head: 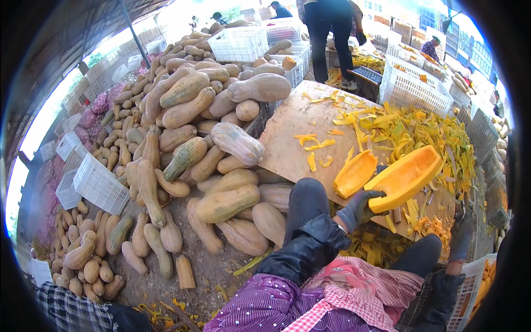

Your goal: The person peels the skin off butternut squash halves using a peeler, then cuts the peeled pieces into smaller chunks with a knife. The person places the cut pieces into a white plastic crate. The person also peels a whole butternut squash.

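My left hand [366, 206], in a dark glove, grips the near end of a peeled, hollowed squash half [404, 178], its scooped orange side facing up. A smaller hollowed squash piece [354, 173] lies on the wooden board just left of it. My right hand [462, 226], also gloved, is low at the right near the board's edge; its fingers are dim, and whether it holds anything cannot be told. Stringy orange pulp [433, 229] lies between the hands, close to the right hand.
The wooden board [286, 128] bears a heap of yellow peels [415, 133]. Unpeeled squashes [228, 203] are piled at the left. A white crate [415, 89] stands beyond the board, another crate [466, 286] at lower right. A person [332, 37] stands behind; others are farther off.
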A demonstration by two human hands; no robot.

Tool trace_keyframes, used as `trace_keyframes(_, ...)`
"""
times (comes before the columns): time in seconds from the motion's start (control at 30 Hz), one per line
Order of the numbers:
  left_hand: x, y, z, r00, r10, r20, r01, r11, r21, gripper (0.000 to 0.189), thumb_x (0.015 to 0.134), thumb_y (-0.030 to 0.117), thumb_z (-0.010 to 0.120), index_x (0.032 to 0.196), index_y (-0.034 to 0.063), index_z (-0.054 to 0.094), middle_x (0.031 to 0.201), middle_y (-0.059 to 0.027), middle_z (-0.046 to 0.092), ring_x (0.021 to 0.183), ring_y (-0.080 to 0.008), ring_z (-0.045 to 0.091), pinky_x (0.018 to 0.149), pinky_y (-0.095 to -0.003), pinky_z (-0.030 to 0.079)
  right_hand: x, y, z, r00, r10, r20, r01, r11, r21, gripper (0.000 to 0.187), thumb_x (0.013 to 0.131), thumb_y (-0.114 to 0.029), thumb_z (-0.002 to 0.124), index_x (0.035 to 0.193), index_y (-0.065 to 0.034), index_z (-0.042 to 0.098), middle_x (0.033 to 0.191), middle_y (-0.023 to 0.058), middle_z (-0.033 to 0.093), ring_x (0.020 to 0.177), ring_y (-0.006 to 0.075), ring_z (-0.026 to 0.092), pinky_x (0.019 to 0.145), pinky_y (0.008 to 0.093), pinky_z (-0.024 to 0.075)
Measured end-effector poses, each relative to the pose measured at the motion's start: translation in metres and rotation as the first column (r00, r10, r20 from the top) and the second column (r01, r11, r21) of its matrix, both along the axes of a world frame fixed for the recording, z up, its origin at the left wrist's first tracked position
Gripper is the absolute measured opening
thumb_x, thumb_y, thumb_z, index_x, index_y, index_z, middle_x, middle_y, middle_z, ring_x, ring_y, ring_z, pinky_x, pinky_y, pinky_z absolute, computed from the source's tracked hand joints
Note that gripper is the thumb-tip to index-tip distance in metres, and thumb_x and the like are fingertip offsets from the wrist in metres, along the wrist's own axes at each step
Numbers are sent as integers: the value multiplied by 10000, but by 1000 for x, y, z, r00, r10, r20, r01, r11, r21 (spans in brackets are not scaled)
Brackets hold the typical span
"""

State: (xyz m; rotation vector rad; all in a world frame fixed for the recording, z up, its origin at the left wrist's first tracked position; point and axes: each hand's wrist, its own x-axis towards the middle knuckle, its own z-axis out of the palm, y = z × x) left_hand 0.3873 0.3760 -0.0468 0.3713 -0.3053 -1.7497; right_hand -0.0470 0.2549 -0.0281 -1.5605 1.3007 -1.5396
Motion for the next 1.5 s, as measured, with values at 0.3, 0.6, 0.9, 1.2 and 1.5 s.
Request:
trace_keyframes(0.3,35,17,-54,927,275,256,-311,944,111,498,761,-106,695,1239,-4,598,1054,-136,702,856,-286,708,765,-392,603,181,17,36,944,319,-85,-295,931,216,392,1037,-327,545,1296,-38,596,684,-3,554,511,68,489,466,225,389)
trace_keyframes(0.6,41,-2,-101,743,269,612,-464,867,183,460,696,-113,710,1130,36,672,944,-49,697,785,-195,650,707,-328,542,228,47,22,616,665,-423,-453,738,501,391,955,-252,674,1303,-81,628,999,55,713,714,171,663,654,290,532)
trace_keyframes(0.9,16,-24,-126,595,242,766,-509,852,126,382,736,-60,650,1097,63,659,869,-57,689,757,-155,638,684,-304,521,228,9,30,539,430,-724,-304,901,309,418,893,-222,711,1273,-60,650,1119,202,707,1030,317,697,868,386,547)
trace_keyframes(1.2,2,-11,-104,594,309,743,-547,832,92,449,747,-83,672,1174,51,636,947,-16,660,808,-139,612,727,-273,507,171,-27,66,339,285,-897,-35,956,291,412,897,-240,723,1290,-134,659,1024,167,728,887,302,710,771,361,544)
trace_keyframes(1.5,-41,-40,-73,662,141,736,-457,854,248,402,754,-43,793,1120,-8,631,975,-83,699,808,-189,674,737,-324,575,-21,-35,-16,996,30,-89,-1,950,314,425,1018,-212,563,1427,-96,545,1156,15,700,730,33,508,609,206,424)
